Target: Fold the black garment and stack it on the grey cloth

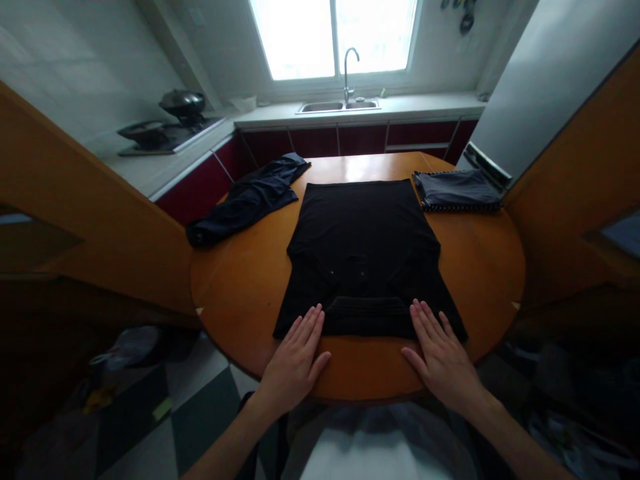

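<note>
— Where are your hands?
— Both lie flat and open on the round table (240, 287): my left hand (295, 360) at seven o'clock, my right hand (440, 353) at five, fingertips touching the black shirt (364, 253).
— And the shirt?
— Spread flat at the centre. A crumpled dark garment (250, 200) lies at ten o'clock, a folded grey garment (457, 190) at two.

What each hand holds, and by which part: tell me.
Nothing is gripped. The left hand and right hand lie flat and open on the near edge of the black shirt.

No legible text (anywhere in view).
</note>
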Demonstrator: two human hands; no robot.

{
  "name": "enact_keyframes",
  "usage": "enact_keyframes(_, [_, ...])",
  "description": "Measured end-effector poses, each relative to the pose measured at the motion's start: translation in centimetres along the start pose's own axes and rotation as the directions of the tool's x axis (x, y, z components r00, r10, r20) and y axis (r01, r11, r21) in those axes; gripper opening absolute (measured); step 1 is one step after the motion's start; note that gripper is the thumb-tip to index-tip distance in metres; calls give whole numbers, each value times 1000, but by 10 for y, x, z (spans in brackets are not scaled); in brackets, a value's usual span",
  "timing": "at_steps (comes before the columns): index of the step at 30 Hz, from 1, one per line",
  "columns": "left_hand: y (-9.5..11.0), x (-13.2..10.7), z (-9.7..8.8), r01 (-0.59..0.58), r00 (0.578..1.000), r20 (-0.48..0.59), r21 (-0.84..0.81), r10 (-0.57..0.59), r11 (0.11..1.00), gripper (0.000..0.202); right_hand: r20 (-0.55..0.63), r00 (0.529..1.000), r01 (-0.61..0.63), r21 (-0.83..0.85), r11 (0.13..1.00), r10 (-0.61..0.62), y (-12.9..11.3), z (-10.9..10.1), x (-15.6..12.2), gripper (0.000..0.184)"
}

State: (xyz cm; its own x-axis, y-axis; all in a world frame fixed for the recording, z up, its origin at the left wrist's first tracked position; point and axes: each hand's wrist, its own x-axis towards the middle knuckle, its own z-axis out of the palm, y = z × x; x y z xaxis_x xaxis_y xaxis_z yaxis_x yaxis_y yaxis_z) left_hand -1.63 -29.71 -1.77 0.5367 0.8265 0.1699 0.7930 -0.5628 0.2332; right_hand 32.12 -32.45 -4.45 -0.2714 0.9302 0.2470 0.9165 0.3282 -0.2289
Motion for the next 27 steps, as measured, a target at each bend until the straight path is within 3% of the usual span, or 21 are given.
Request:
enact_keyframes(2, [-2,-7,0,89,982,-160,-105,-105,991,50,-7,1000,0,2,1000,0,1,1,-1,81])
enact_keyframes(4, [-7,-12,-3,185,910,-332,-211,-248,960,36,-10,1000,2,1,1000,-2,1,3,-2,81])
enact_keyframes(6, [-13,-15,-8,265,844,-399,-274,-360,925,24,-23,1000,-3,7,1000,3,2,5,-3,81])
enact_keyframes(7, [-17,-15,-10,294,837,-385,-285,-390,912,21,-35,999,-7,17,1000,8,2,6,-3,80])
enact_keyframes(12, [-29,-14,-16,311,887,-258,-283,-384,907,16,-193,977,-53,186,981,90,10,1,-4,57])
enact_keyframes(16, [-37,-15,-10,312,885,-265,-271,-382,910,20,-317,907,-208,233,950,276,31,-19,-8,34])
enact_keyframes(20, [-45,-14,-3,297,880,-296,-267,-371,917,27,-255,895,-299,268,916,367,46,-35,-17,26])
enact_keyframes(24, [-47,-13,-2,283,880,-316,-247,-353,927,29,-129,945,-255,284,924,300,43,-35,-22,27])
enact_keyframes(27, [-47,-13,-2,276,880,-332,-225,-340,934,29,-115,965,-208,219,953,237,40,-31,-22,22])
